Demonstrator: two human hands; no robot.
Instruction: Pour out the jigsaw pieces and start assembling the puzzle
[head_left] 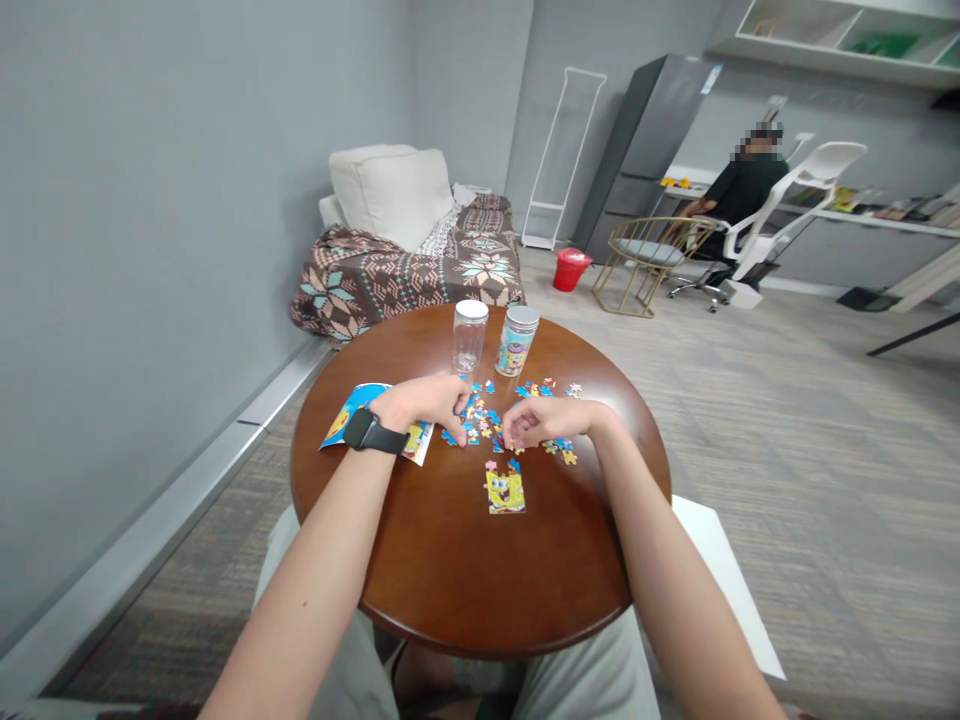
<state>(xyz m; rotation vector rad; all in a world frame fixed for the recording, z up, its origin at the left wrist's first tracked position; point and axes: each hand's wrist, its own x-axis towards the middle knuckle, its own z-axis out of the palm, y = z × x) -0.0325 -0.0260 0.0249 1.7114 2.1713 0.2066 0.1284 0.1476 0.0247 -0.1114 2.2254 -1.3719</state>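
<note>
Over a pile of loose jigsaw puzzle pieces [480, 408], my left hand [433, 400] has its thumb pointing down and apart from its bent fingers; nothing shows between them. My right hand [531, 420] is at the right side of the pile, fingers curled together and tips down among the pieces. Whatever those fingertips pinch is hidden. Closer to me lies a joined yellow puzzle section [506, 492] with a cartoon face, a pink and a blue piece along its top edge. A printed picture sheet [420, 443] lies partly beneath my left wrist.
Behind the pieces stand a clear lidded jar [469, 345] and a printed can [516, 345] on the round wooden table [480, 570]. Beyond are a covered sofa [405, 280], a red bin [571, 270], a wire chair [649, 255] and a seated person [750, 185].
</note>
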